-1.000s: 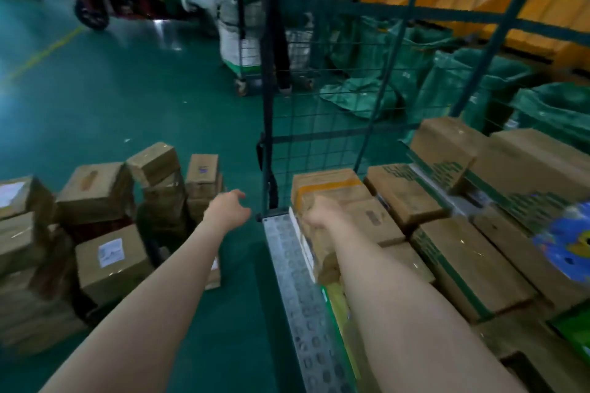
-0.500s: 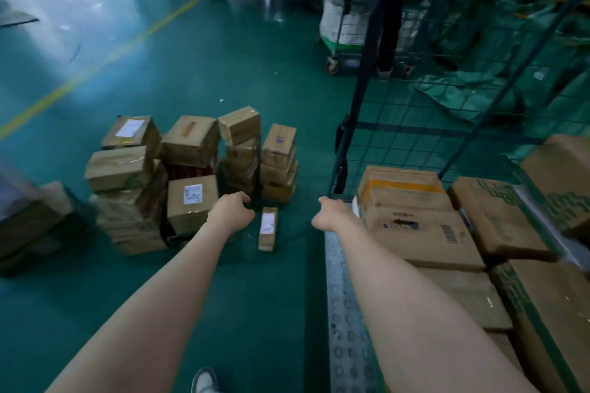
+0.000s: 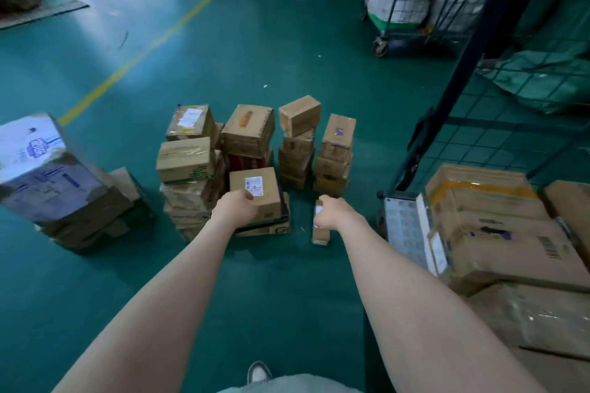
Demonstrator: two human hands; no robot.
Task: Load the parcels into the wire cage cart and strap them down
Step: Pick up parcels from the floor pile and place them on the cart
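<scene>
Reaching forward with both bare arms over the green floor [image 3: 287,281]. Left hand [image 3: 238,207] is seen from the back, fingers curled, at the near left corner of a labelled box [image 3: 269,188]; cannot tell whether it touches or grips the box. Right hand [image 3: 335,214] is also seen from the back, directly above a slim box [image 3: 320,234] lying alone on the floor; fingers are hidden, so the grip cannot be told.

The labelled box sits on top of the near side of the floor pile [image 3: 247,134], a cluster of brown parcels stacked several high, left of the cart [image 3: 448,99]. The slim box lies between the pile and the cart.

The cart is at right: dark corner post, wire mesh wall, studded deck edge [image 3: 400,226]. Loaded parcels [image 3: 501,242] already lie stacked on the deck, one with orange tape on its top.

A big box [image 3: 41,169] with a white printed top stands near left, on other cartons. A yellow line [image 3: 153,45] crosses the far floor. Green sacks [image 3: 542,80] lie beyond the mesh. One shoe [image 3: 258,372] shows at the near edge.
</scene>
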